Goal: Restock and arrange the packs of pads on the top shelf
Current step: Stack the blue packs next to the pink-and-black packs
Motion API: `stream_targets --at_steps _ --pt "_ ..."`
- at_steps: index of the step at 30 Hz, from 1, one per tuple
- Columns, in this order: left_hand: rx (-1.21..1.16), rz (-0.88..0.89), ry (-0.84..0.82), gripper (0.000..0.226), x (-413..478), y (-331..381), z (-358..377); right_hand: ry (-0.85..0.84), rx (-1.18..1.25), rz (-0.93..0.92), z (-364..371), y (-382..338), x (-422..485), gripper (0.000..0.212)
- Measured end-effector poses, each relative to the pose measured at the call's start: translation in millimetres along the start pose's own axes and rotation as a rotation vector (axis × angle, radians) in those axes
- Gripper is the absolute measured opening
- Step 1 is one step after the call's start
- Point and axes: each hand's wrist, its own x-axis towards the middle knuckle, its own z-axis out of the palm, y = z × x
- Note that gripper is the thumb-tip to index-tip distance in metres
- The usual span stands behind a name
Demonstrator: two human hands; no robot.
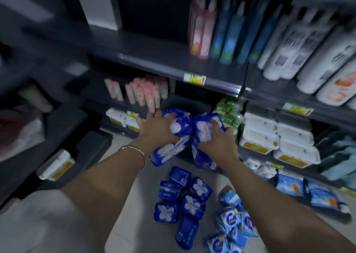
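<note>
in front of the shelving, head view: my left hand [158, 131] is clamped on a stack of dark blue pad packs [169, 152], fingers curled over the top one. my right hand [217, 143] grips a second stack [203, 130] the same way. the two stacks touch in the middle. both are in the air, roughly level with the lower shelves.

more loose dark blue packs [183, 200] lie on the floor below, with a lighter blue pile [231, 220] just beside them on the right. my guess at the target is the bare shelf board [144, 50] left of the pink and blue bottles [212, 31].

doing the lift well:
- keep each stack squeezed flat so the soft wrappers don't slide
- raise both together and land them at the back of the board
- turn faces forward, then square the row

risk: a bottom pack slipping out.

writing: the packs show white flower art plus text, too blurred to read. the yellow-white price tag [194, 78] on the shelf edge is unreadable too.
</note>
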Motion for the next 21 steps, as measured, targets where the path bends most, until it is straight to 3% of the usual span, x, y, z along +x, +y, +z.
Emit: stream_targets --at_steps 4,11,21 --pt "-0.187 0.031 0.06 0.086 -27 1 -88 0.091 0.018 -0.024 -74 -40 -22 0.092" --pt "-0.28 -0.002 0.192 0.084 -65 -12 -217 0.253 -0.025 -0.07 -184 -97 -57 0.092" --pt "-0.453 0.04 0.366 0.093 -89 -22 -317 0.418 0.177 -0.108 -282 -145 -78 0.087"
